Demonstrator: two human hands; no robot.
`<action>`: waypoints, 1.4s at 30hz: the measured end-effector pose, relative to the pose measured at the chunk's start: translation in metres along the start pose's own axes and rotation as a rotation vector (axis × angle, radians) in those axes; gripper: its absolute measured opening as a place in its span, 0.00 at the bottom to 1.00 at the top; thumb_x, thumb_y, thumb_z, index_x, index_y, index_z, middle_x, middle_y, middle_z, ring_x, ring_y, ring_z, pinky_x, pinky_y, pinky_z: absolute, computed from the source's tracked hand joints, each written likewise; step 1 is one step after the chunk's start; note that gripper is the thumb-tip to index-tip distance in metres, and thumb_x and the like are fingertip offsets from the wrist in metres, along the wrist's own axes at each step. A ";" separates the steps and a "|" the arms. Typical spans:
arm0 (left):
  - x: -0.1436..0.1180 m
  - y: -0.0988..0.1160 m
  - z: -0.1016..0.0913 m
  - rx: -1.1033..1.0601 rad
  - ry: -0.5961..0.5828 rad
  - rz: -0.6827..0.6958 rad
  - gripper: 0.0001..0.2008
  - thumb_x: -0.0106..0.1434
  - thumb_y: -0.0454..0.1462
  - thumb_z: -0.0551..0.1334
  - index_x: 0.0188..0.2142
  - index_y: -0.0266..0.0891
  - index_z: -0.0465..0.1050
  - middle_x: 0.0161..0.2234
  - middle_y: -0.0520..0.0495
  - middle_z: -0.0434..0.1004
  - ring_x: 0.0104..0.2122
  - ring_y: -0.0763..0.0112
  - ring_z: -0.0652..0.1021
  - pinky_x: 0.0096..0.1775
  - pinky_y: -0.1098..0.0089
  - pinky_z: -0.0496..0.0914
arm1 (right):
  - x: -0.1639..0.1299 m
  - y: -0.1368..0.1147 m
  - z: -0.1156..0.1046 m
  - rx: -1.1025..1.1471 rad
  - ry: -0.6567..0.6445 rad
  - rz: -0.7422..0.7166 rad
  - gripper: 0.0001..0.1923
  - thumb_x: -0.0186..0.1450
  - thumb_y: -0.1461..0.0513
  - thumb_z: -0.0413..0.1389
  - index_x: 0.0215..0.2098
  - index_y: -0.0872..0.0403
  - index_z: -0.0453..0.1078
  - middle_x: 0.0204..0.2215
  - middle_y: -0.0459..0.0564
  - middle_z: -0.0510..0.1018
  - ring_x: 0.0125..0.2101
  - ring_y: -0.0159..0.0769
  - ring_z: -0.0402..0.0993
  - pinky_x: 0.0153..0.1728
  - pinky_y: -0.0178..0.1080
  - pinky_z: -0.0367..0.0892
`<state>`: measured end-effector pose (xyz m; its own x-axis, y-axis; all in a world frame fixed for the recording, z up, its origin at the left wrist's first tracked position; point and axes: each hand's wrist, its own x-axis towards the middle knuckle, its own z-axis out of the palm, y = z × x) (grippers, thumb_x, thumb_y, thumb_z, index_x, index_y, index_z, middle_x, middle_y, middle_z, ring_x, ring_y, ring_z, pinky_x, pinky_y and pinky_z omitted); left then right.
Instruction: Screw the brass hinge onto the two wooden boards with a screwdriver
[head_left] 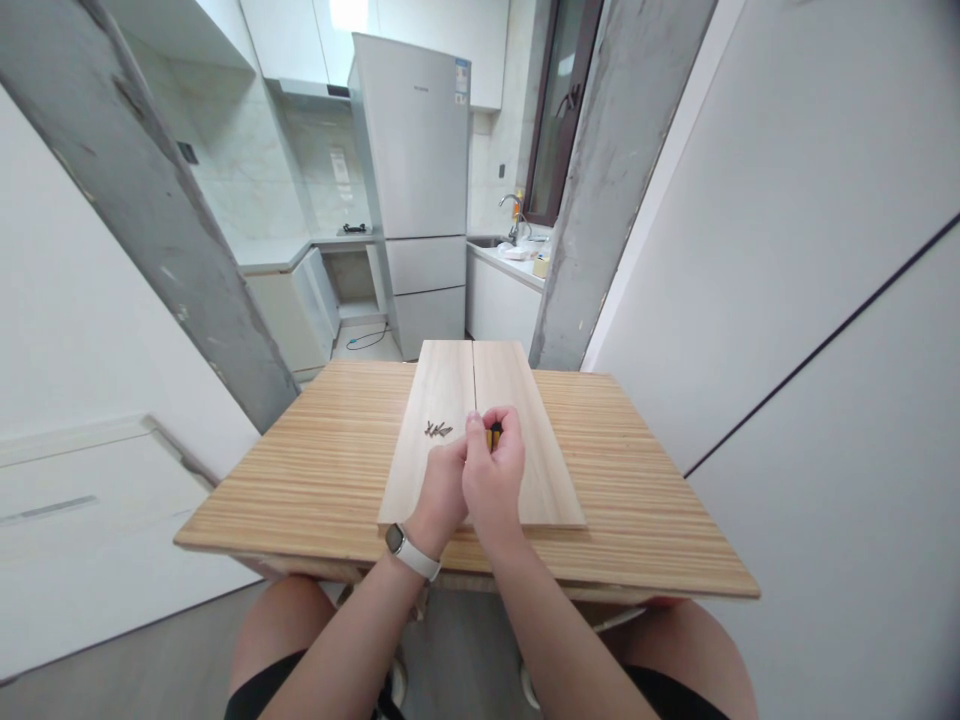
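Two pale wooden boards (517,400) lie side by side on a striped wooden table (330,470), with a thin seam between them. My right hand (495,470) is closed around a small tool with a yellow and black handle (493,436), held upright near the seam. My left hand (441,495), a watch on its wrist, presses against the right hand from the left; what its fingertips touch is hidden. A small pile of dark screws (437,430) sits on the left board just left of my hands.
The table's near edge is over my knees. Concrete pillars (150,220) stand behind the table on both sides. Beyond them is a kitchen with a white fridge (420,190), a counter and a sink (510,245). A white wall is at the right.
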<state>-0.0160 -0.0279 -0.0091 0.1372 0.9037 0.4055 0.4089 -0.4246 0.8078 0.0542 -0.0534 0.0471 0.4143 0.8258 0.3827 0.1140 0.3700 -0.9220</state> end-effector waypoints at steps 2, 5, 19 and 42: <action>0.000 0.003 -0.001 0.056 0.005 0.011 0.10 0.65 0.30 0.59 0.36 0.35 0.81 0.30 0.45 0.83 0.28 0.68 0.76 0.30 0.72 0.65 | 0.002 0.003 0.005 0.006 0.047 -0.012 0.16 0.72 0.53 0.53 0.29 0.50 0.58 0.24 0.41 0.62 0.27 0.33 0.61 0.30 0.38 0.60; 0.003 0.008 -0.007 0.039 -0.025 0.026 0.10 0.62 0.27 0.60 0.35 0.36 0.81 0.30 0.45 0.83 0.29 0.68 0.77 0.32 0.72 0.67 | 0.010 0.008 0.006 0.028 0.048 -0.003 0.23 0.73 0.51 0.50 0.23 0.50 0.52 0.20 0.40 0.55 0.23 0.32 0.54 0.25 0.38 0.52; 0.022 -0.008 -0.003 -0.430 -0.261 -0.015 0.10 0.60 0.29 0.65 0.42 0.35 0.73 0.38 0.45 0.80 0.38 0.65 0.80 0.39 0.68 0.74 | 0.098 0.020 -0.037 0.361 -1.255 0.278 0.34 0.69 0.44 0.57 0.13 0.51 0.54 0.11 0.38 0.54 0.15 0.26 0.47 0.21 0.37 0.48; 0.011 0.008 -0.010 -0.310 -0.122 0.009 0.17 0.60 0.28 0.65 0.49 0.36 0.75 0.41 0.44 0.84 0.40 0.65 0.83 0.43 0.69 0.76 | 0.066 0.016 -0.025 0.220 -0.664 0.185 0.31 0.66 0.48 0.59 0.13 0.50 0.53 0.12 0.39 0.52 0.17 0.27 0.47 0.22 0.38 0.45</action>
<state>-0.0202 -0.0226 0.0062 0.2540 0.8919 0.3743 0.1161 -0.4123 0.9036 0.1061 -0.0038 0.0561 -0.2347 0.9418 0.2408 -0.1185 0.2182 -0.9687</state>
